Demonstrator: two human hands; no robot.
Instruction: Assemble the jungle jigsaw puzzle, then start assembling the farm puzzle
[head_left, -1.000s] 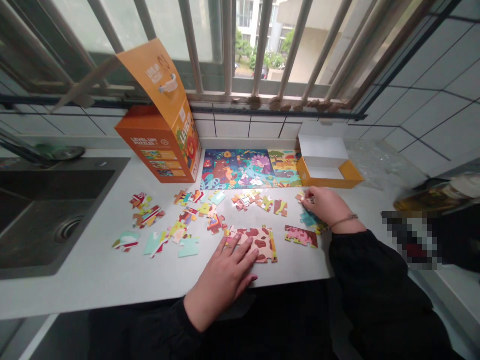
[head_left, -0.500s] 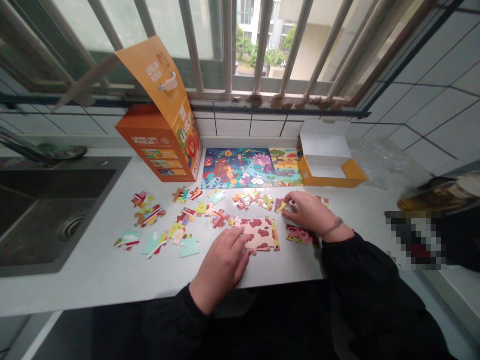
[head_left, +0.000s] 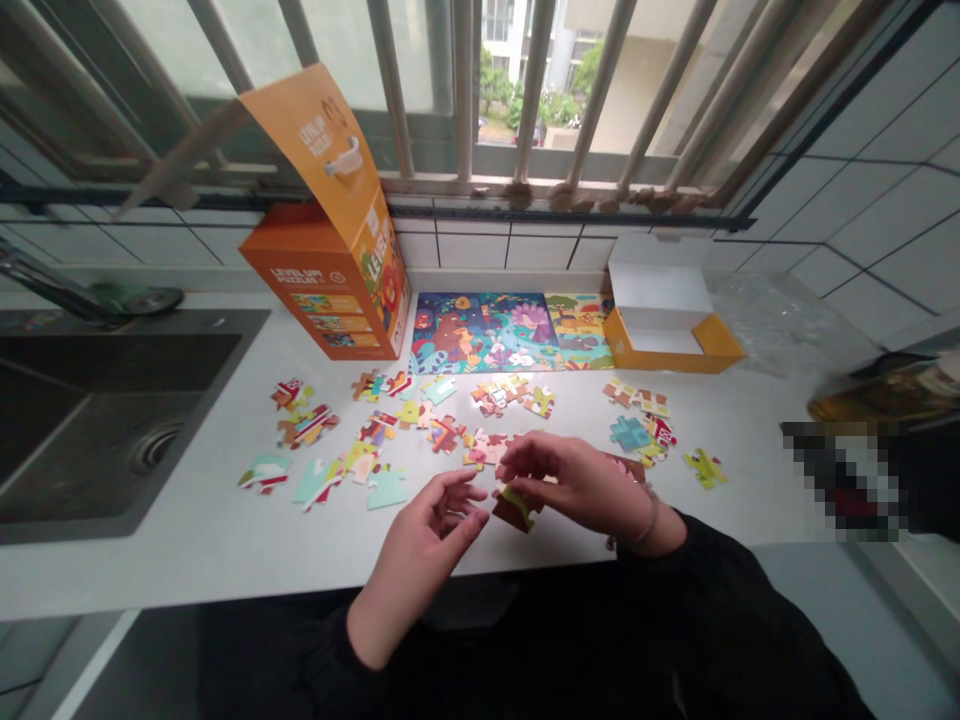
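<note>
Right hand (head_left: 576, 488) pinches brown-green puzzle piece (head_left: 514, 512) at its fingertips. Left hand (head_left: 421, 540) empty, fingers half-curled, just left of that piece. Pink puzzle section (head_left: 481, 447) on tabletop (head_left: 187, 560), just beyond both hands.

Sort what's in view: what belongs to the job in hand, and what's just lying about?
In the work:
- brown-and-green puzzle piece, at the right hand
- loose puzzle pieces

Apparently lying about:
- orange box
- open yellow box
- animal picture
- clear plastic
</note>
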